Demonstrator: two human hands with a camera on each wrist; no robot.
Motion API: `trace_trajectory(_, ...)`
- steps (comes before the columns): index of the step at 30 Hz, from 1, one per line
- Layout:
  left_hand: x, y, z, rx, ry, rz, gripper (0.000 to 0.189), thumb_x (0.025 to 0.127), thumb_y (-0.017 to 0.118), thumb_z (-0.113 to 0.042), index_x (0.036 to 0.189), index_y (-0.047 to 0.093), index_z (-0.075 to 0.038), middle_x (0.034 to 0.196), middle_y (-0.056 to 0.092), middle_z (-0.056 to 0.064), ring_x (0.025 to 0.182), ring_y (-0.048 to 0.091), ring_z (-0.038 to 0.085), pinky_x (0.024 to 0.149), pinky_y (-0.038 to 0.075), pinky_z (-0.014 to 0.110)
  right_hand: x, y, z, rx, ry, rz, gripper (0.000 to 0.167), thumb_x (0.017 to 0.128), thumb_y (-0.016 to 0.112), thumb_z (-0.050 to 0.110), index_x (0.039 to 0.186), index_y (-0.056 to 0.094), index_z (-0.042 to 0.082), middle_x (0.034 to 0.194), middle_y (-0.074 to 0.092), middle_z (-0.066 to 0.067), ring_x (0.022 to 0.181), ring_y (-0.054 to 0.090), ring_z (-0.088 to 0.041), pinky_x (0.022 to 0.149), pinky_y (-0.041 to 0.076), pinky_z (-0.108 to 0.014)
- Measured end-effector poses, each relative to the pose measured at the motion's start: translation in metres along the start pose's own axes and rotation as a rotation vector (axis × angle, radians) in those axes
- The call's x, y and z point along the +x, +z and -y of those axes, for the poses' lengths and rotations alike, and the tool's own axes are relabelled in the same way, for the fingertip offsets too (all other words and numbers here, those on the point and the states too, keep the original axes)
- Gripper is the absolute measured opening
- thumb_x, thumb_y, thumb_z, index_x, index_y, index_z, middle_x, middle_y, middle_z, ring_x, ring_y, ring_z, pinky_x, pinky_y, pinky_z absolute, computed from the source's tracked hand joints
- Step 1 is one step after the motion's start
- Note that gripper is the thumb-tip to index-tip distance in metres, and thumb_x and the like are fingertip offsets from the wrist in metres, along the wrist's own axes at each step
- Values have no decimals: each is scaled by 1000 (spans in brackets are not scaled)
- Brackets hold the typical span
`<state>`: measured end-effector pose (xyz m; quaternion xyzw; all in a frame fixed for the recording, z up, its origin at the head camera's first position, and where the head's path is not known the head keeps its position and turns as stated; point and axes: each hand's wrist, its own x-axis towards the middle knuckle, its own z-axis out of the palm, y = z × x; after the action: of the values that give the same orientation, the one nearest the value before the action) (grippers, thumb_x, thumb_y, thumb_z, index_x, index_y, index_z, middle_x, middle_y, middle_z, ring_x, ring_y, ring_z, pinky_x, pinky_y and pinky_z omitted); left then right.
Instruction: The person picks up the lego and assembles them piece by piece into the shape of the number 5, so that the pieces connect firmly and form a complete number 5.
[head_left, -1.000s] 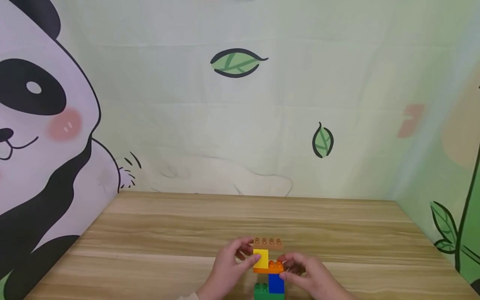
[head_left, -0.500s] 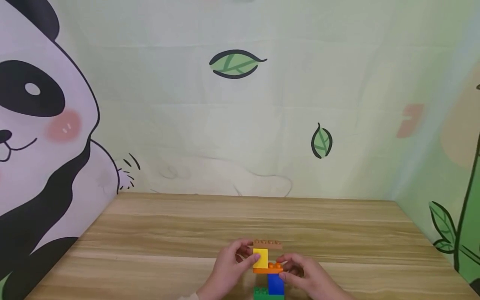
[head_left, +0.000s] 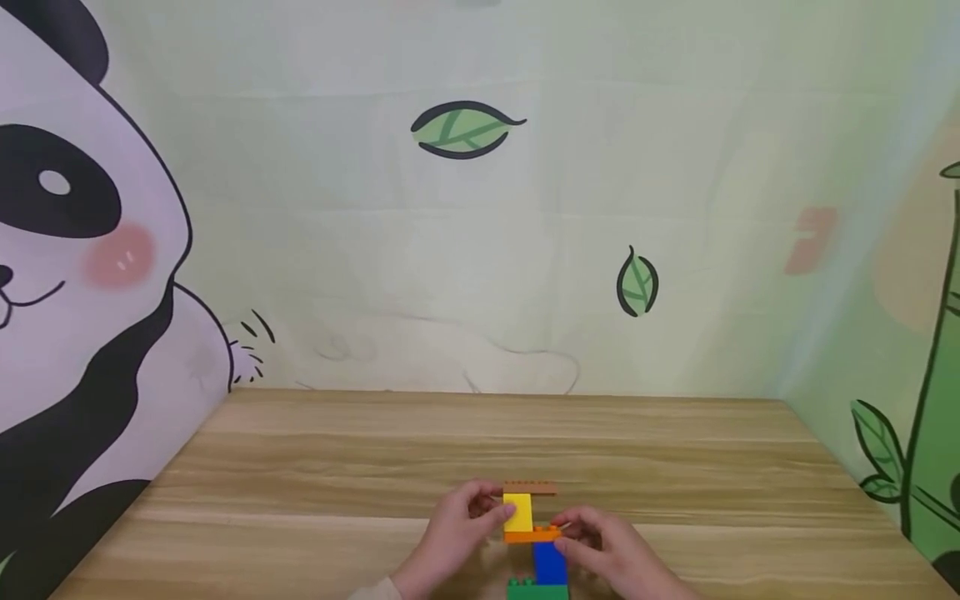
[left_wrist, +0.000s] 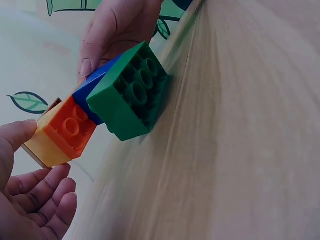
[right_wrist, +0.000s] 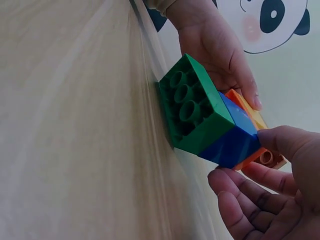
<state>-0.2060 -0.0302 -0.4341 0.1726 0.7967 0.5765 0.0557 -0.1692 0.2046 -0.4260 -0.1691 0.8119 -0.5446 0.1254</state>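
Observation:
A stepped stack of toy building bricks is held between both hands, its hollow underside showing in both wrist views. At the bottom is a green brick (left_wrist: 125,95), then a blue brick (head_left: 551,563) to the right, a flat orange brick (head_left: 525,537), a yellow brick (head_left: 517,512) on the left, and a long brown brick (head_left: 530,488) on top. My left hand (head_left: 465,525) pinches the yellow brick, thumb on its near face. With thumb and fingers, my right hand (head_left: 611,546) pinches the stack where the blue and orange bricks meet.
A wood-grain table (head_left: 337,458) lies beneath the hands. Behind it hangs a pale green cloth backdrop (head_left: 360,250) with printed leaves, and a large printed panda (head_left: 112,333) covers the left side.
The stack has tilted slightly, so less of the brown and orange studs' tops shows. Both hands keep their grip. The head view has shifted a little.

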Motion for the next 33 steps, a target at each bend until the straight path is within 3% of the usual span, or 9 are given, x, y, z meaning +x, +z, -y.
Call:
trace_trajectory(7,1,1,6,-17,-37,2,45,89,68,-35,114,61,2,92,65,8,79,56,14,64,50,22,2,2,-1,5,62,-33,43,94,61,30,121,57,-5,103,67,-8,87,59,-16,65,52,-23)
trace_trajectory(14,3,1,8,-12,-58,2,46,88,68,-36,112,62,3,89,65,7,75,57,14,61,50,24,3,5,-1,-18,120,-74,47,91,64,36,119,59,-2,102,68,-6,85,60,-16,65,54,-26)
trace_trajectory(23,4,0,9,6,-101,56,50,89,66,-38,115,60,4,86,65,6,73,60,16,60,50,27,4,8,-5,-48,122,-101,44,93,62,34,117,60,-3,101,68,-6,84,59,-16,63,52,-25)
trace_trajectory(33,6,0,9,21,-144,54,50,90,66,-39,116,59,4,88,65,6,74,59,15,62,51,29,5,13,-5,-45,146,-125,46,92,62,37,118,59,-2,96,67,-5,80,58,-16,61,51,-26)
